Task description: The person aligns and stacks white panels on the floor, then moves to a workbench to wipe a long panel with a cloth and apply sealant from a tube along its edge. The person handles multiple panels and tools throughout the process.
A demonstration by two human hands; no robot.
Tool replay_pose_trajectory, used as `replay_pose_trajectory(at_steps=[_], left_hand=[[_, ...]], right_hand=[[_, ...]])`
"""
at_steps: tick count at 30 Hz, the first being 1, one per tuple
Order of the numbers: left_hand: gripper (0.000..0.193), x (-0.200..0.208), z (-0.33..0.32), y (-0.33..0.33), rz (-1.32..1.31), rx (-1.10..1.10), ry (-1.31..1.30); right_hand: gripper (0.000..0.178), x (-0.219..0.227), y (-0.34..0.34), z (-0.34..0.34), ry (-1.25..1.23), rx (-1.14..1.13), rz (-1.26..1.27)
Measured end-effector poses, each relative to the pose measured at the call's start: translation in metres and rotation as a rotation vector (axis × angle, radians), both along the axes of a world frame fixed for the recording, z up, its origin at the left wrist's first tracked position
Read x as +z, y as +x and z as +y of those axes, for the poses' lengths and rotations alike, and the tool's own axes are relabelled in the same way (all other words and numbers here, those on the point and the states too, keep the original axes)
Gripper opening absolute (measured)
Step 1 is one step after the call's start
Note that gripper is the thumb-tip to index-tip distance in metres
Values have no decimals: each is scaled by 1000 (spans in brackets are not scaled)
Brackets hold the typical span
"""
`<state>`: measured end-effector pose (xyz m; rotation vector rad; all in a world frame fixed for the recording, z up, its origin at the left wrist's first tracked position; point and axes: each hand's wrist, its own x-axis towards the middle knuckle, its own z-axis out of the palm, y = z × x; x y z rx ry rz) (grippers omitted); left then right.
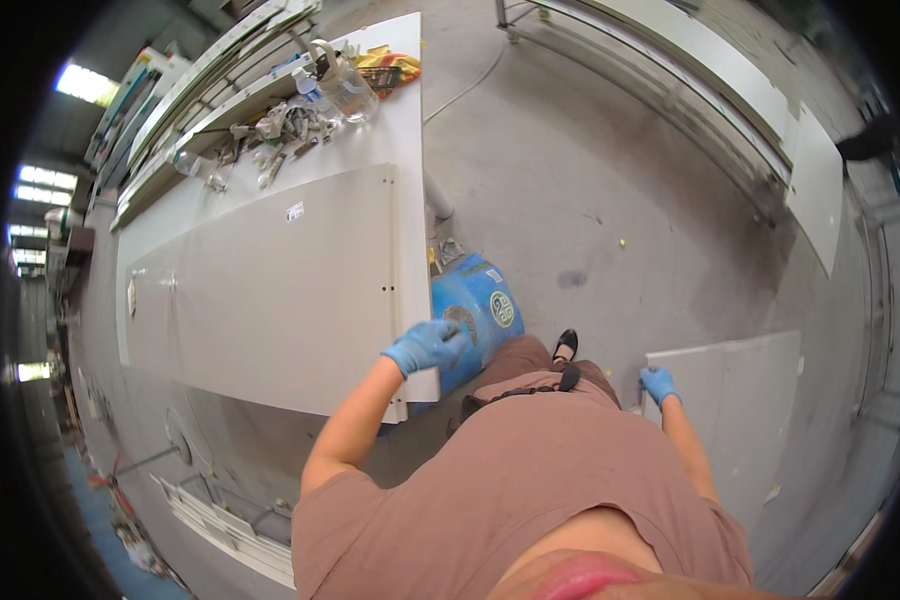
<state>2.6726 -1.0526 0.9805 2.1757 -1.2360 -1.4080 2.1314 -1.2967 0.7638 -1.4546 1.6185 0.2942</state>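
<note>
My left hand (pixel 428 347), in a blue glove, is closed beside the table's near right corner. A dark grey roundish patch (pixel 460 322) shows at its fingertips; I cannot tell whether it is held or lies on the blue barrel (pixel 485 300) behind. To the left, a long light-grey panel (pixel 280 275) lies flat on the white table (pixel 406 100), with small holes along its right end and a small label. My right hand (pixel 658 383), also gloved in blue, grips the left edge of another grey panel (pixel 735 400), low at my right side.
Clear jug (pixel 350 92), crumpled scraps (pixel 290 130) and a yellow-red cloth (pixel 395 62) lie at the table's far end. A metal rack (pixel 660 110) bearing white boards stands far right. Several boards (pixel 220 525) lean low on the left. A thin hose (pixel 470 85) crosses the floor.
</note>
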Motion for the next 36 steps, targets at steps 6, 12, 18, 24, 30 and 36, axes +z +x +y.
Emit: replay_pose_trajectory(at_steps=[6, 12, 18, 24, 30, 36], left_hand=[[41, -17, -41, -26, 10, 216, 85], [44, -40, -187, 51, -54, 479, -186], [65, -42, -395, 220, -303, 809, -587], [71, -10, -516, 409, -692, 1137, -701], [89, -11, -550, 569, -946, 1550, -437], [113, 4, -542, 667, -860, 1912, -158]], right_hand=[[26, 10, 118, -235, -10, -46, -193], [28, 4, 298, -354, 95, 64, -282], [33, 46, 477, -441, 131, 484, -218], [39, 86, 661, -536, 183, 619, -257], [44, 109, 895, -617, 114, 957, -482], [45, 150, 1098, -632, 189, 1246, -570]])
